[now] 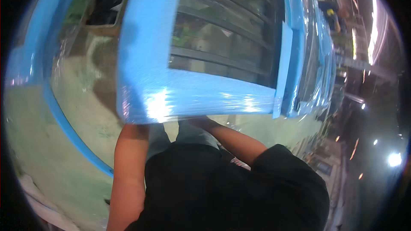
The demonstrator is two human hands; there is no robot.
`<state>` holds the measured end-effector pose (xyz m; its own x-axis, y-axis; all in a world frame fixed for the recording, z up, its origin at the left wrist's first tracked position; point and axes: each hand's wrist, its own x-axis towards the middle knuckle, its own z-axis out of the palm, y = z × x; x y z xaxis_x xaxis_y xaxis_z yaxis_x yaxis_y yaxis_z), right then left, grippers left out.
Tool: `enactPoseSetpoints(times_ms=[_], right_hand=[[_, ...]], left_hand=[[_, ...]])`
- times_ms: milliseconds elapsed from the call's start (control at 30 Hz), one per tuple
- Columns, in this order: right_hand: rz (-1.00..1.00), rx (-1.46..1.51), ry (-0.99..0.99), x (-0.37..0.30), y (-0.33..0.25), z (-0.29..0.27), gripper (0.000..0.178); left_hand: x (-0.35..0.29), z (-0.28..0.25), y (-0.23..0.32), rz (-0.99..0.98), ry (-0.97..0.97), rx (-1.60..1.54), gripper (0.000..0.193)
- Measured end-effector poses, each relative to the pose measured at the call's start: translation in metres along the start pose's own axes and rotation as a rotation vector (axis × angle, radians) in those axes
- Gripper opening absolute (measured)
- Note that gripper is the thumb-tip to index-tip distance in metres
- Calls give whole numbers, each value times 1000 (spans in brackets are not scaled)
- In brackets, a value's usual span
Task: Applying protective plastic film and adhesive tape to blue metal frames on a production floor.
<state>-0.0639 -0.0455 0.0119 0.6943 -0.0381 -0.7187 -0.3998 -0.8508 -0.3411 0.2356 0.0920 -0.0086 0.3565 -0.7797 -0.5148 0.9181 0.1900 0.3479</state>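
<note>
Blue-edged, film-wrapped rectangular slatted frame [201, 55] at twelve o'clock may slip if its glossy wrapping [248, 102] slides; hands hidden, grip indeterminable.

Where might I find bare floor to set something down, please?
The pale green floor looks bare left of the thin, curved blue strip; right of the blue-edged slatted panel, film-wrapped blue pieces crowd together.

Seemingly a workshop or warehouse hall
Film-wrapped frames [218, 94] with blue edging at upper centre, greenish floor [47, 145] at lower left, bright lamps [394, 159] at far right.
</note>
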Motion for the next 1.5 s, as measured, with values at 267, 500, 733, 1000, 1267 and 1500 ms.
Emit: enactPoseSetpoints(times_ms=[267,500,733,1000,1267,1500], right_hand=[[192,622,334,-11,22,53,55],[278,1088,592,-26,41,84,57],[247,1380,786,-36,92,70,59],[186,1602,973,-86,188,23,63],[95,1801,1194,-156,259,-9,66],[-147,1994,1225,-254,270,-43,92]], left_hand=[[-92,-38,6,-293,-49,294,50],[-106,-49,35,-450,-18,477,52],[-91,-50,31,-428,53,537,54],[-25,-45,32,-339,121,510,57],[-23,-39,36,-238,155,484,60],[-94,-46,43,-17,233,401,63]])
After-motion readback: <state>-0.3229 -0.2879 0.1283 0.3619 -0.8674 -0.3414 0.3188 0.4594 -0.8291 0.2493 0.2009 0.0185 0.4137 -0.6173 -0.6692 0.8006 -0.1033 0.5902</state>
